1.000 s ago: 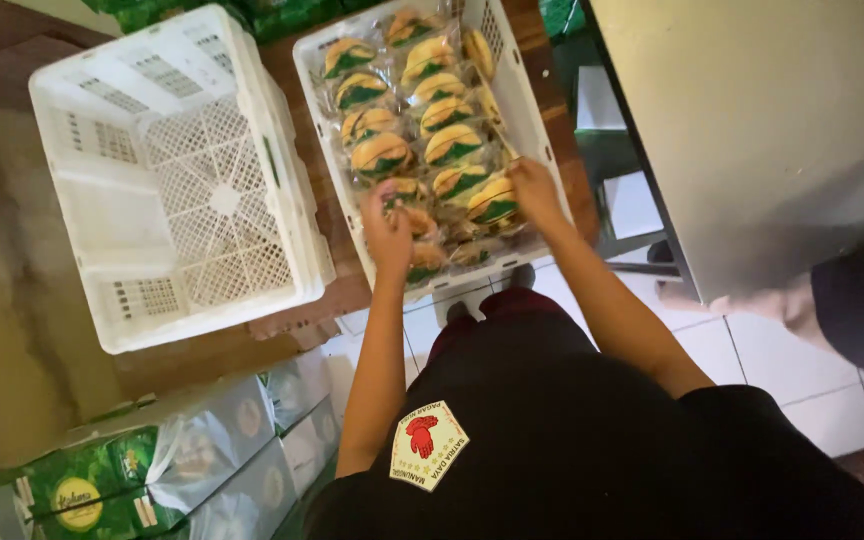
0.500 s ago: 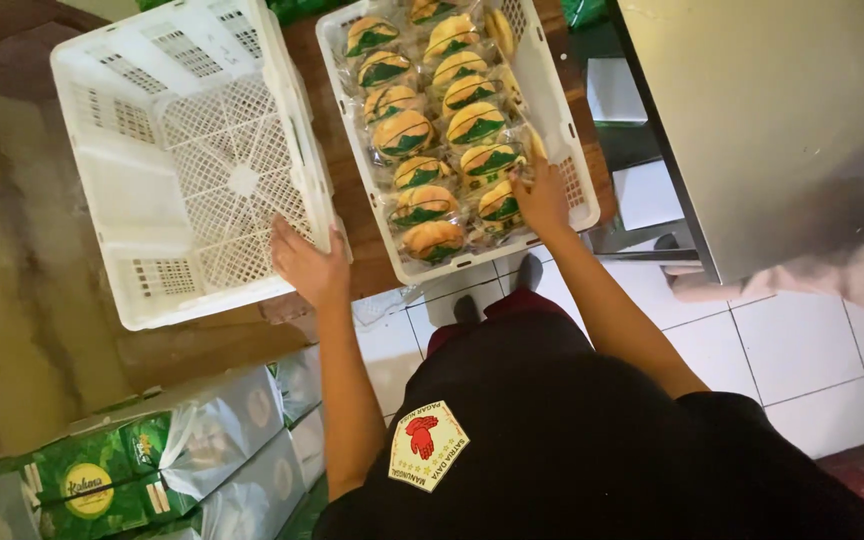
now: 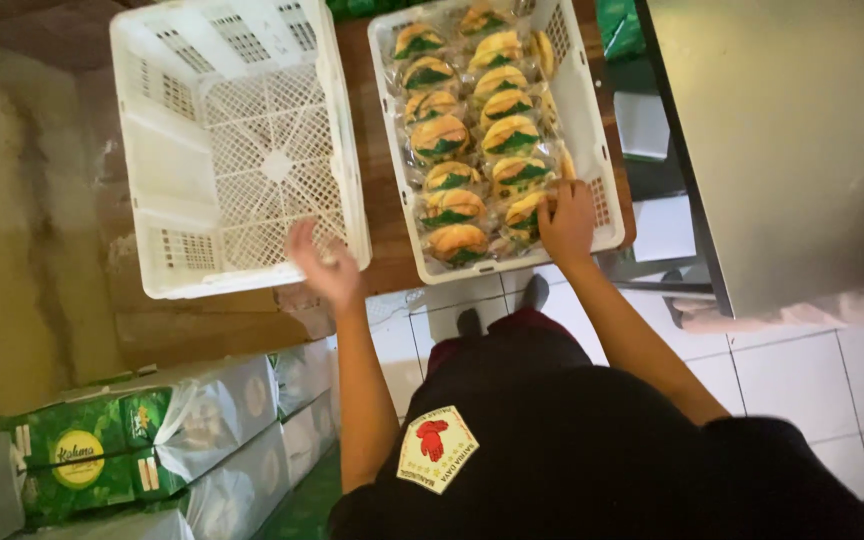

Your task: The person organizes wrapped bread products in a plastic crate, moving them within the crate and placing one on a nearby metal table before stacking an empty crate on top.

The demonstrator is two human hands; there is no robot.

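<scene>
Empty white crate [image 3: 237, 140] at left on brown table [image 3: 384, 215]. Second white crate [image 3: 582, 130] just beside it at right, packed with wrapped buns [image 3: 472, 120] in rows. Boxes of wrapped goods [image 3: 152, 440] stacked lower left. Left hand [image 3: 320, 260] raised over empty crate's near corner, blurred, fingers loose, holding nothing. Right hand [image 3: 565, 222] arm outstretched, fingertips on bun packet [image 3: 524, 212] at full crate's near right side; firm grip or mere touch, cannot tell.

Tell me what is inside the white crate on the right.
The right white crate holds clear-wrapped buns with green labels, laid in two rows. The right hand rests on the nearest ones. Whether another layer lies beneath them cannot be seen.
</scene>
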